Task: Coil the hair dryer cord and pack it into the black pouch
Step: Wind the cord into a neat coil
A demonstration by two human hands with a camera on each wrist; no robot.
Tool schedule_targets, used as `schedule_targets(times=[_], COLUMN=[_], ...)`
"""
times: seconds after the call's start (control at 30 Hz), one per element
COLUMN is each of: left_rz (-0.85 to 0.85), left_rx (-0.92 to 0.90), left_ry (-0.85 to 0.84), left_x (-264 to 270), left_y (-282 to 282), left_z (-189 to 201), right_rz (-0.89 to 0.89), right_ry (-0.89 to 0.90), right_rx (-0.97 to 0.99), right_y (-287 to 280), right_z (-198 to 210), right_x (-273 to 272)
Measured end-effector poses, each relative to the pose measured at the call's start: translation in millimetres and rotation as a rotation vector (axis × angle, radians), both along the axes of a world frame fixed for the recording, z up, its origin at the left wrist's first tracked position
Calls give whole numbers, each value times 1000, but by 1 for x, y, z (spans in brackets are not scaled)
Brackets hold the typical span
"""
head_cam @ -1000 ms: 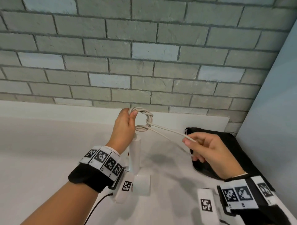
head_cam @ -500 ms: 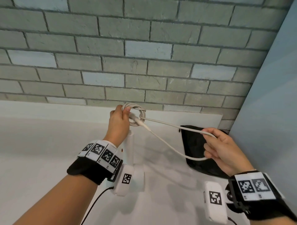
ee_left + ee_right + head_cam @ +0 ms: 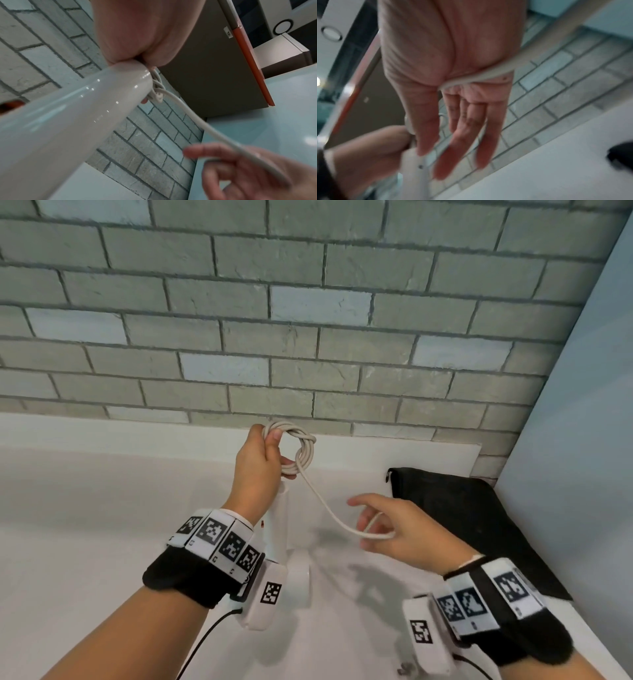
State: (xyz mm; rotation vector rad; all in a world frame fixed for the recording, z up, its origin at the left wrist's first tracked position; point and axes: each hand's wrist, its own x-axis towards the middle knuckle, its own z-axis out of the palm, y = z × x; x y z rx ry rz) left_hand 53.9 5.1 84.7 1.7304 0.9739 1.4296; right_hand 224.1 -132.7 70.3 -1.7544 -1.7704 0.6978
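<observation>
My left hand (image 3: 263,460) grips the top of the white hair dryer's handle (image 3: 279,529) together with a small coil of white cord (image 3: 303,446). The dryer hangs down from that hand, its head (image 3: 298,580) lowest. From the coil the free cord (image 3: 329,508) sags to my right hand (image 3: 380,518). The right wrist view shows the cord (image 3: 488,77) lying across that hand's palm (image 3: 453,60) with the fingers (image 3: 462,135) straight. The black pouch (image 3: 462,515) lies flat on the counter to the right, behind my right hand.
A grey brick wall (image 3: 308,337) backs the white counter (image 3: 85,525). A pale blue panel (image 3: 582,440) closes off the right side, close to the pouch. A black cable (image 3: 205,635) runs from my left wrist device.
My right hand has swung from far right back toward the left hand, bringing slack cord with it, and its fingers have straightened. The left hand keeps its grip on coil and handle.
</observation>
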Motion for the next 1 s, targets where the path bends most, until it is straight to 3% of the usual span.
schedule_targets(times=[0.07,0.1,0.2,0.3,0.47,0.53,0.7,0.87,1.0], left_rz=[26,37,48,56,48,43,3,-275,-382], left_rx=[32,49,75,97,161,143,26,-217,-310], left_ry=[25,37,45,56,77,59,-34,-84,-82], left_x=[0,-1,-4,-3,1,-1,-6,0,-1], left_y=[-2,-2,-3,-5,-9,-9,-8,-24,-26], left_z=[1,1,0,-1,-2,-1,1,6,12], right_rz=[94,138,272,216,114,95,102,20,-145], right_ry=[347,430,407,394,806,876,761,537,395], right_rx=[-44,-92,-251,-207,-92,-41,-29,-77,117], right_y=[7,9,13,22,35,34,26,32,42], right_z=[10,13,11,2,5,6,-13,-19,-9], right_x=[-19,-26,-44,-57,-69,-70,-67,-61,-48])
